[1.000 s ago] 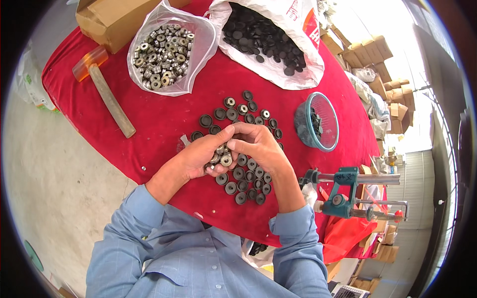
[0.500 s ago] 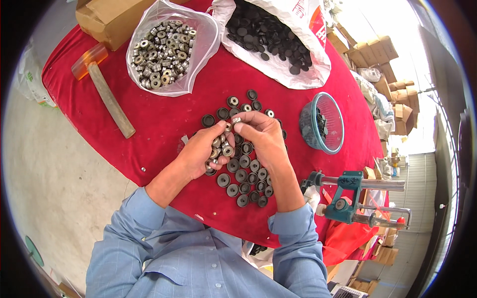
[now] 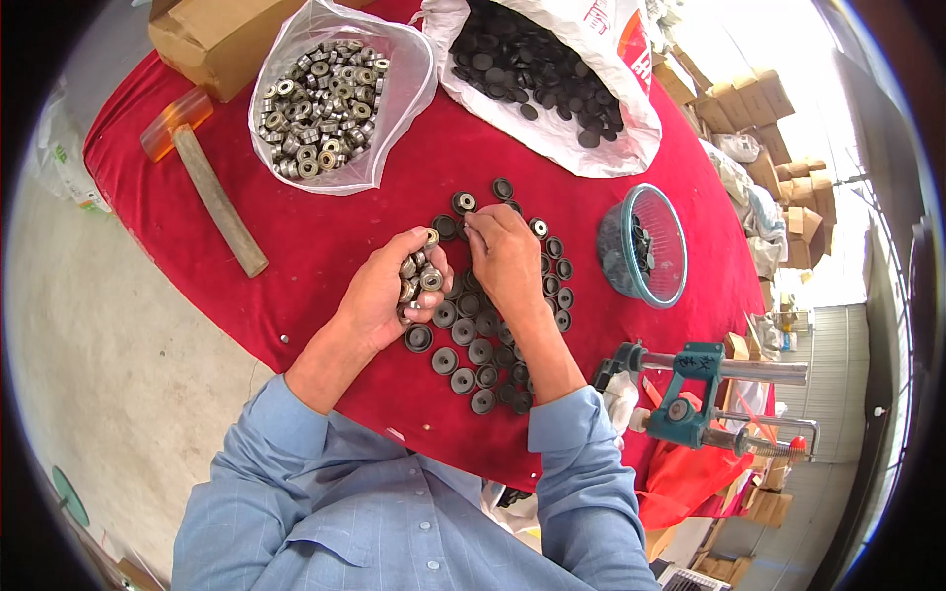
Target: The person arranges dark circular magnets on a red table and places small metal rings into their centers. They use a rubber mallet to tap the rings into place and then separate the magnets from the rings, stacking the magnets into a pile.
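The left hand (image 3: 374,286) is palm-up and cupped, its fingers curled round a cluster of metal bearings (image 3: 431,280), thumb reaching to the topmost. The right hand (image 3: 506,261), back upward, bends over the black caps (image 3: 463,332), its thumb and fingertips drawn together; whether they pinch anything, I cannot tell. The caps lie around it on the red cloth (image 3: 325,256), 2 with bearings seated inside. Farther out are a hammer (image 3: 219,200) leftward and a teal basket (image 3: 615,258) rightward.
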`<state>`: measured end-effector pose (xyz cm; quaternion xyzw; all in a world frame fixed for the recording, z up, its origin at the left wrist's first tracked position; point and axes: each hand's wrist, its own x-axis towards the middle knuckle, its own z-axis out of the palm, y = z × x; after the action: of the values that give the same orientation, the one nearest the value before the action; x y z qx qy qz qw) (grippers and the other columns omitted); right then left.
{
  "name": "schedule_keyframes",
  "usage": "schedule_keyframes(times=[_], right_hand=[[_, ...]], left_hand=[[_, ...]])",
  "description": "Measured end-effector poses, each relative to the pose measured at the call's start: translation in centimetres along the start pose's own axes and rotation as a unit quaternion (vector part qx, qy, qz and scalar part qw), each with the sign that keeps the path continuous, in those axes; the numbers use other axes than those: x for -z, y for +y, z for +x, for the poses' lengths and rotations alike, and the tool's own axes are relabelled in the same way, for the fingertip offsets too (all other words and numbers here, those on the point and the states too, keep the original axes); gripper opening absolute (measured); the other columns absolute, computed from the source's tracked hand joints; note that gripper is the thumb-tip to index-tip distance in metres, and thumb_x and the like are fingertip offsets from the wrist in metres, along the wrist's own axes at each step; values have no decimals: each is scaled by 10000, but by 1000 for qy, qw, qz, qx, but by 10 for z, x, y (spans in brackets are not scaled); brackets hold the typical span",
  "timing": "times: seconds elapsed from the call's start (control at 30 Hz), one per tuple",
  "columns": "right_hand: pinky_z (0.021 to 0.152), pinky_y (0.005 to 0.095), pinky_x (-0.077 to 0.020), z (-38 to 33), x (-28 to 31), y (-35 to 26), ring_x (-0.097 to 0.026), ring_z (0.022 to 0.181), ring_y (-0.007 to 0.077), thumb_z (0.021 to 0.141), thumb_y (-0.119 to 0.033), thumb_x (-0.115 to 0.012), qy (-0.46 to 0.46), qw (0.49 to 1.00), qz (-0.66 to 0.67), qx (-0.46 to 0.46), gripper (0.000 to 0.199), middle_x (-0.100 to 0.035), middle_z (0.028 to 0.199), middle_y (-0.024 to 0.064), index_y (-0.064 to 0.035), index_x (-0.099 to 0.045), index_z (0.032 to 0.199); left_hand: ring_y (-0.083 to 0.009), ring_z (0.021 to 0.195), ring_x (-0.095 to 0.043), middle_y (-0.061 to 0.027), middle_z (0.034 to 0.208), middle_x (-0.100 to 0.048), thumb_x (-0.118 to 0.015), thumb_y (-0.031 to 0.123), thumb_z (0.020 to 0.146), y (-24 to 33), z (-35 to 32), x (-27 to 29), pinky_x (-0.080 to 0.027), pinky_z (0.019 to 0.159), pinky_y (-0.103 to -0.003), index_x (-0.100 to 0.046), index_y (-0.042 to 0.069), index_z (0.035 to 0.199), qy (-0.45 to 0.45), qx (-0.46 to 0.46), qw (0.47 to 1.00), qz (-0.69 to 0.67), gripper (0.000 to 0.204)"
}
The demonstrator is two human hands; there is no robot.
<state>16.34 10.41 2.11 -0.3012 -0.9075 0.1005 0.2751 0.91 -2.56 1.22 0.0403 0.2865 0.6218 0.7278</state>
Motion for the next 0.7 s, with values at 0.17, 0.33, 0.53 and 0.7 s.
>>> schedule_keyframes(times=[0.17,0.33,0.53,0.7], right_hand=[[882,448,-585,-8,3,-3,-713,1015,360,895,31,-742,-4,1000,1,6,212,-718,1113,134,7,-776,1103],[930,443,-536,-24,1,-9,-650,1127,316,876,27,-679,0,999,-51,15,292,-667,1188,92,2,-754,1157],[898,429,-451,-19,0,-11,-622,1148,279,830,13,-680,14,991,-124,44,377,-677,1170,67,-33,-763,1195],[958,451,-482,-27,6,-11,-630,1170,304,855,35,-661,29,997,-78,-5,376,-699,1211,74,-41,-781,1204]], left_hand=[[-95,552,-526,-125,846,-665,-528,458,1112,1,-3,-3,-356,416,-200,-665,68,889,3,5,1000,5,469],[-93,547,-523,-126,836,-661,-528,460,1113,0,-5,-5,-350,412,-203,-666,69,881,8,3,1000,20,475],[-114,545,-545,-116,799,-672,-528,415,1123,-1,-3,-6,-353,419,-212,-641,65,927,-29,11,998,47,417],[-109,522,-528,-113,774,-663,-534,421,1119,0,-4,-9,-336,407,-220,-655,65,899,-37,12,995,93,436]])
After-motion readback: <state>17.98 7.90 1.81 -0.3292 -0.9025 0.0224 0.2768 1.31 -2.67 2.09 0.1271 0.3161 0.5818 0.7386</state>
